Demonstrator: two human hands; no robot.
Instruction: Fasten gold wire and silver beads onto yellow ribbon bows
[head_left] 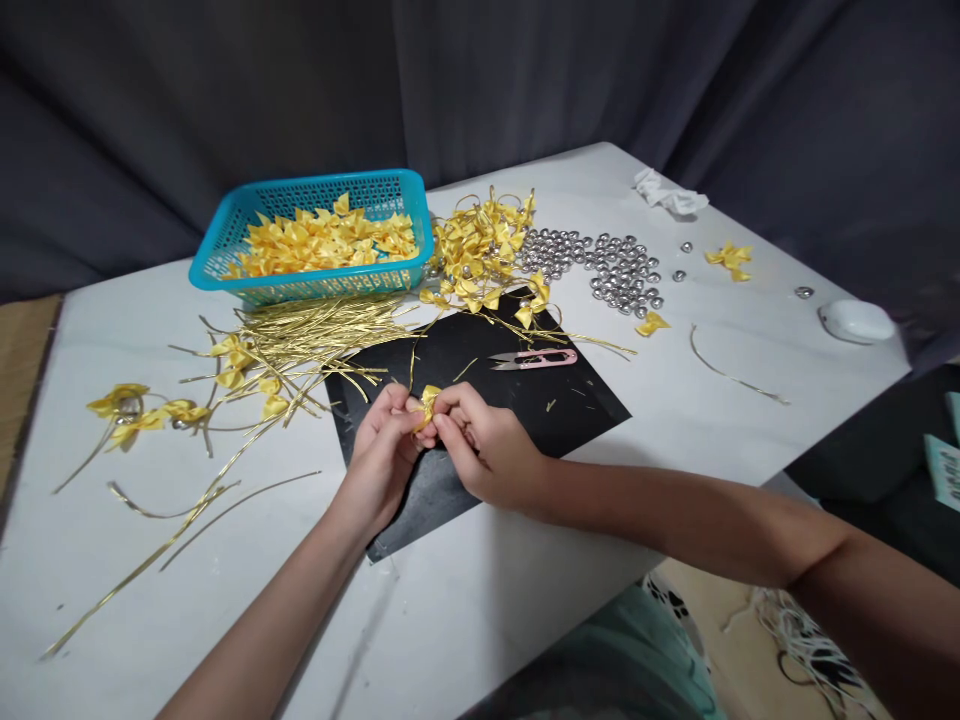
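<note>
Over a black mat, both hands meet at a small yellow ribbon flower. My left hand is closed on its left side, thumb pressed against it. A gold cord rises from beside the left fingers. From the right, my right hand pinches the same flower between thumb and forefinger. Fingers cover much of the flower, so its inner side is hidden. Pink-handled thread snips lie on the mat just beyond the right hand, blades pointing left.
A blue basket of yellow ribbon flowers stands behind a pile of gold cords. Finished-looking flowers with cords are heaped beside silver beads. A white dish and crumpled tissue lie at right.
</note>
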